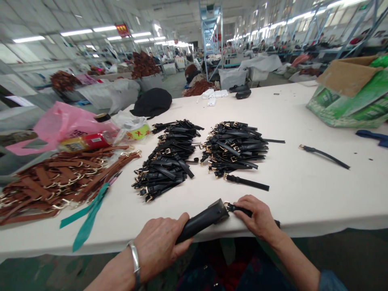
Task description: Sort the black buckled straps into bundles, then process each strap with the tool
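At the table's front edge my left hand, with a silver bangle at the wrist, is closed around a thick black tube-shaped piece with a wider, flattened end. My right hand pinches a short black buckle strap. Its gold buckle sits right by the wide end of the black piece; whether they touch I cannot tell. Just beyond my hands lies a single black buckle strap. Behind it are a left pile of black straps and a right pile of black straps, with gold buckles showing.
Brown straps with metal rings, a teal ribbon and a pink plastic bag occupy the left. A black cap and white chargers lie at the back. Rightward are one loose strap and a green bag.
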`<state>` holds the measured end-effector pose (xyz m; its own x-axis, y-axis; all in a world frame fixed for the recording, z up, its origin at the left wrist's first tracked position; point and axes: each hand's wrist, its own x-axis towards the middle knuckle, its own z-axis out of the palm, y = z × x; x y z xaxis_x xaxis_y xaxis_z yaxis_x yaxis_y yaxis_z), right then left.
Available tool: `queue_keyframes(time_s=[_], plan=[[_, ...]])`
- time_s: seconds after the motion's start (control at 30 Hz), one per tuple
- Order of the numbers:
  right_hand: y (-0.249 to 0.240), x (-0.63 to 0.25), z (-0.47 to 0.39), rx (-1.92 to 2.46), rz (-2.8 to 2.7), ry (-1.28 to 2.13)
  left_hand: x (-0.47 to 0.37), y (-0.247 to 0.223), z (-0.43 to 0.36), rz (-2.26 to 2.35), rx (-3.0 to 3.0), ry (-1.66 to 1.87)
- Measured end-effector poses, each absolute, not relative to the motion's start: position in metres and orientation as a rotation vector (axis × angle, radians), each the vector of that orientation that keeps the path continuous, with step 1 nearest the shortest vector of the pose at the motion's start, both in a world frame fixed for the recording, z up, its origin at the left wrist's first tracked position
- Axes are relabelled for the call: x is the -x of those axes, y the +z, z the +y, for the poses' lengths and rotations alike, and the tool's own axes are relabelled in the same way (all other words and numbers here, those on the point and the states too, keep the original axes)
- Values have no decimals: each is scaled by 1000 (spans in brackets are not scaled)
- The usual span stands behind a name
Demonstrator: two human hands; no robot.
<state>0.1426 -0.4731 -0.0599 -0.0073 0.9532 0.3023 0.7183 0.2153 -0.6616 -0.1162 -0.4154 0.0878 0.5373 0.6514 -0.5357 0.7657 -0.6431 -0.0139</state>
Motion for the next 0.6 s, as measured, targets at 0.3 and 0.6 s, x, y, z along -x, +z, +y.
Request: queue_keyframes(time_s=[0.3,0.6], plan=[[-59,-144,-473,1495,-1738,481,105,80,-403,1103,-2669,-719],[-56,-144,-473,1508,-1721,517,100,85,-392,1059,-2711,-731]])
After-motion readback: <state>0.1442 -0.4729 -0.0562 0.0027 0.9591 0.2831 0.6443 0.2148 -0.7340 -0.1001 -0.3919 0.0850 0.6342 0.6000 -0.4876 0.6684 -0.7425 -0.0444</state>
